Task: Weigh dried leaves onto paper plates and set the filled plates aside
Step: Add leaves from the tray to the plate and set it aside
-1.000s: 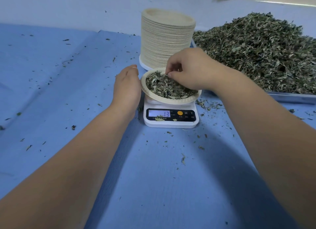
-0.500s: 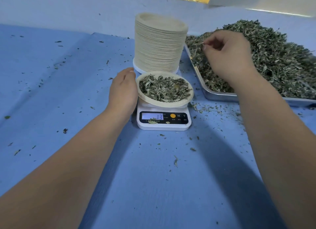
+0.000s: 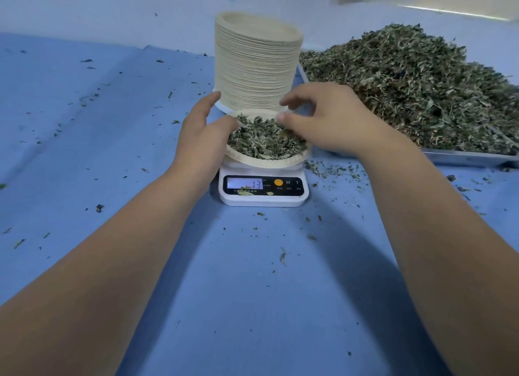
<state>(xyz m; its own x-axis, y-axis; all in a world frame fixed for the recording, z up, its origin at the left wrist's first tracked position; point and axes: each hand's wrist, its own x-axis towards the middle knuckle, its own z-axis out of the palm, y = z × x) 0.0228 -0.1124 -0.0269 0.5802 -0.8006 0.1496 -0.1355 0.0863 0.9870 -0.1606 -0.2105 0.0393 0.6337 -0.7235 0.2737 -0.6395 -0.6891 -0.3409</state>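
A paper plate (image 3: pixel 266 160) filled with dried leaves sits on a white digital scale (image 3: pixel 262 200) whose display reads 13. My left hand (image 3: pixel 200 135) grips the plate's left rim, thumb over the edge and fingers behind it. My right hand (image 3: pixel 325 117) holds the far right rim, with the thumb at the edge and the fingers arched over it. The plate looks slightly tilted on the scale. Directly behind the scale rises a tall stack of empty paper plates (image 3: pixel 257 64).
A metal tray (image 3: pixel 466 158) heaped with a big pile of dried leaves (image 3: pixel 407 86) lies at the right. Loose leaf bits are scattered over the blue table cover (image 3: pixel 84 128). A pale wall runs along the back.
My right hand came back from the leaf pile to the plate's far right rim. My left hand shifted from beside the plate to gripping its left rim.
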